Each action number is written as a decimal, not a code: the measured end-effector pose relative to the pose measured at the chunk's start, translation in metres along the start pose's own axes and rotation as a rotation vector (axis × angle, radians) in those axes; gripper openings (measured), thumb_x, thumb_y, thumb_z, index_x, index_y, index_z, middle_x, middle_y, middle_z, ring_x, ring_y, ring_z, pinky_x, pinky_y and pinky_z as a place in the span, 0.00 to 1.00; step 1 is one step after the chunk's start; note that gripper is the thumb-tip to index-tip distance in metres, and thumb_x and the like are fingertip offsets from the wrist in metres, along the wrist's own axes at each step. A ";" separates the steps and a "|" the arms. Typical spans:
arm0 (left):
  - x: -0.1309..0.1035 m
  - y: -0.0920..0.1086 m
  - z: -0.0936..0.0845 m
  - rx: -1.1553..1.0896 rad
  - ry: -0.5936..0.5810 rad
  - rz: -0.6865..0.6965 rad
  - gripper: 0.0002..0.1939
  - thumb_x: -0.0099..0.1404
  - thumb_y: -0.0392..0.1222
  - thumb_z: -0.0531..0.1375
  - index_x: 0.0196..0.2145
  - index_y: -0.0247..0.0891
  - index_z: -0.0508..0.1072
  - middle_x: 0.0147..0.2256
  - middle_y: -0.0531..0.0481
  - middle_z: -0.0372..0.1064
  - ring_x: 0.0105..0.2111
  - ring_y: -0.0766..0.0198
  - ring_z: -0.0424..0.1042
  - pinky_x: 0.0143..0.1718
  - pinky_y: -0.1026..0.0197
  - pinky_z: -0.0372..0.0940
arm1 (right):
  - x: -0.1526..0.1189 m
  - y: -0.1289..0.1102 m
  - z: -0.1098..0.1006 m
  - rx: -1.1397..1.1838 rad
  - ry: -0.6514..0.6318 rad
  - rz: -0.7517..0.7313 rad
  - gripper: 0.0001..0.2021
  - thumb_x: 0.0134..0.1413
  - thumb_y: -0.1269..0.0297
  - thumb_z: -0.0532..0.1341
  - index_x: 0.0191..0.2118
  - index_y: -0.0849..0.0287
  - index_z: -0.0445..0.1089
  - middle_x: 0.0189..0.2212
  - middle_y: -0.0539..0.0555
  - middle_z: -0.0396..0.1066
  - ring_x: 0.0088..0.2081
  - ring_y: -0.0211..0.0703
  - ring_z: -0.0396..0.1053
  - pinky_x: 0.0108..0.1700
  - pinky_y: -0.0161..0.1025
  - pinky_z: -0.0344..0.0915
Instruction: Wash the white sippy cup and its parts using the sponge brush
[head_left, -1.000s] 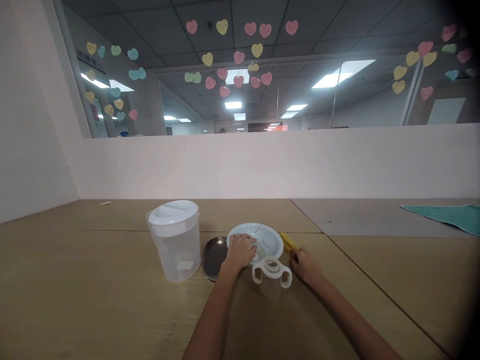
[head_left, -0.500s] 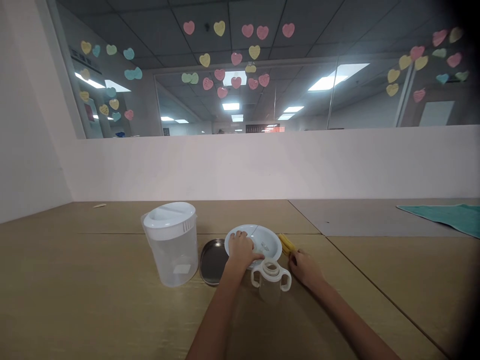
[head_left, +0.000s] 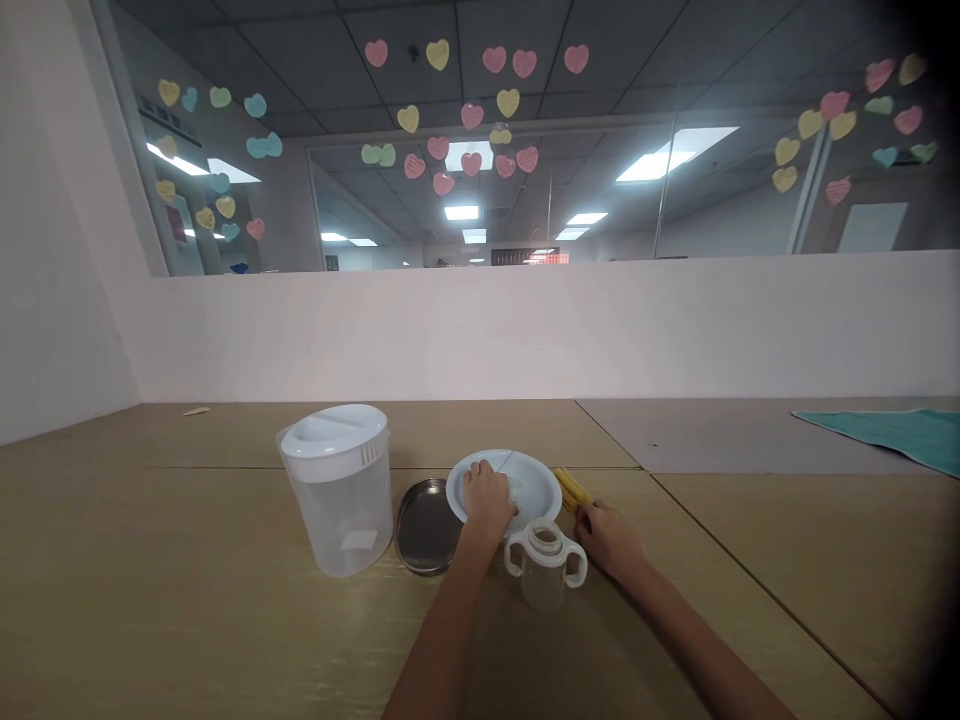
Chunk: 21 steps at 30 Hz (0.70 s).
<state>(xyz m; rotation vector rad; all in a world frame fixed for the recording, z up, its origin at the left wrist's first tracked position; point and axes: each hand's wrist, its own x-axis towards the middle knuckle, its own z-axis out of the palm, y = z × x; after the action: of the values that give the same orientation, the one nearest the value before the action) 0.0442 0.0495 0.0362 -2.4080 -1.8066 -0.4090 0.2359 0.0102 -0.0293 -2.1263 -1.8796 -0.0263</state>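
Note:
My left hand [head_left: 488,500] reaches into a white bowl [head_left: 541,485], its fingers bent down and drawn together. What they hold, if anything, is hidden. Small whitish or clear pieces in the bowl are too faint to name. In front of the bowl stands a clear baby cup [head_left: 545,570] with a white collar and two handles, its top uncovered. My right hand [head_left: 611,538] rests on the table to the right of the cup, fingers curled closed. They meet the near end of a long yellow thing [head_left: 572,488], possibly a banana; a grip on it cannot be confirmed.
A tall translucent pitcher [head_left: 337,500] with a white lid stands on the left. Beside it lies a dark metal tray [head_left: 427,530], close to the bowl. A green cloth [head_left: 892,435] lies at the far right. A low wall [head_left: 525,335] bounds the table's back.
My left hand has shifted slightly right within the bowl, and its thumb, stretched out before, has drawn in toward the fingers. My right hand is nearly unmoved.

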 end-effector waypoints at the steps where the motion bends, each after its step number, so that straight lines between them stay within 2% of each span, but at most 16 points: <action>1: -0.001 0.000 0.000 -0.003 0.012 -0.001 0.12 0.52 0.44 0.63 0.34 0.38 0.74 0.44 0.43 0.65 0.48 0.53 0.60 0.47 0.55 0.55 | 0.000 0.000 0.000 -0.004 0.007 -0.001 0.12 0.57 0.67 0.48 0.35 0.60 0.69 0.36 0.57 0.69 0.38 0.43 0.67 0.33 0.35 0.55; 5: -0.003 0.001 -0.001 -0.024 0.077 -0.003 0.08 0.53 0.39 0.61 0.34 0.39 0.73 0.48 0.44 0.61 0.52 0.54 0.56 0.52 0.53 0.50 | -0.001 -0.002 -0.002 -0.002 0.007 -0.001 0.13 0.57 0.68 0.48 0.35 0.60 0.69 0.36 0.57 0.69 0.38 0.43 0.67 0.33 0.35 0.55; 9: -0.004 0.001 -0.002 -0.092 0.143 0.083 0.05 0.55 0.38 0.59 0.32 0.39 0.72 0.44 0.46 0.63 0.49 0.55 0.58 0.50 0.54 0.52 | -0.002 -0.004 -0.004 0.004 -0.002 0.003 0.12 0.57 0.68 0.48 0.35 0.60 0.70 0.37 0.57 0.69 0.38 0.42 0.67 0.33 0.35 0.55; 14: -0.001 -0.001 0.001 -0.133 0.041 0.169 0.06 0.57 0.37 0.57 0.34 0.41 0.72 0.39 0.49 0.68 0.42 0.61 0.65 0.43 0.62 0.58 | -0.001 -0.003 -0.003 0.002 0.001 -0.006 0.13 0.57 0.68 0.48 0.35 0.61 0.69 0.37 0.58 0.69 0.39 0.43 0.67 0.34 0.35 0.55; 18: -0.001 -0.001 0.003 -0.142 -0.016 0.127 0.09 0.58 0.38 0.57 0.37 0.42 0.71 0.40 0.51 0.69 0.40 0.64 0.68 0.38 0.65 0.60 | -0.001 -0.003 -0.003 0.008 0.007 -0.003 0.13 0.57 0.69 0.48 0.35 0.62 0.69 0.37 0.59 0.69 0.38 0.43 0.67 0.34 0.35 0.55; 21: -0.003 0.000 0.001 -0.113 -0.034 0.055 0.09 0.61 0.42 0.54 0.36 0.40 0.72 0.39 0.48 0.71 0.40 0.61 0.69 0.39 0.63 0.60 | -0.001 -0.002 -0.002 0.005 0.004 -0.011 0.13 0.57 0.68 0.48 0.35 0.62 0.69 0.37 0.59 0.69 0.38 0.44 0.68 0.33 0.36 0.55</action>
<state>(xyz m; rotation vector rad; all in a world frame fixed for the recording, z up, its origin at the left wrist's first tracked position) 0.0430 0.0467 0.0346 -2.5484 -1.7710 -0.4798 0.2343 0.0092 -0.0267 -2.1109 -1.8870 -0.0282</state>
